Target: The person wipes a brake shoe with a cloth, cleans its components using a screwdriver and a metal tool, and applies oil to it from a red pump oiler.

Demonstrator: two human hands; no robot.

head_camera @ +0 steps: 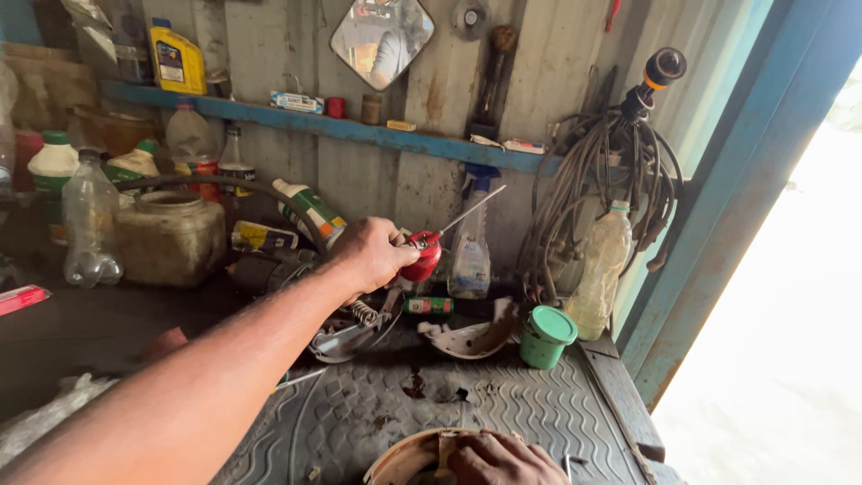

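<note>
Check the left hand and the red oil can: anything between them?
Nothing visible. The left hand already grips the red oil can, its thin spout pointing up and right. The right hand rests on a round part at the bottom edge.

1. Yellow jug (pixel 177 59): rectangular, blue cap, dark label on its face; stands at the left end of the blue shelf (pixel 359 127).
2. Flat carton (pixel 296 101): long, pale with blue and red print; lies on the shelf, just left of a small red tin (pixel 336 108).
3. Small yellow box (pixel 401 126): lies flat on the shelf, right of centre.
4. White bottle (pixel 310 212): green and orange label, leaning against the wall below the shelf.
5. Spray bottle (pixel 470 241): clear, blue trigger head, pale label; stands upright on the bench.
6. Green tub (pixel 547 337): round, lidded, near a cloudy plastic bottle (pixel 600 269).
</note>
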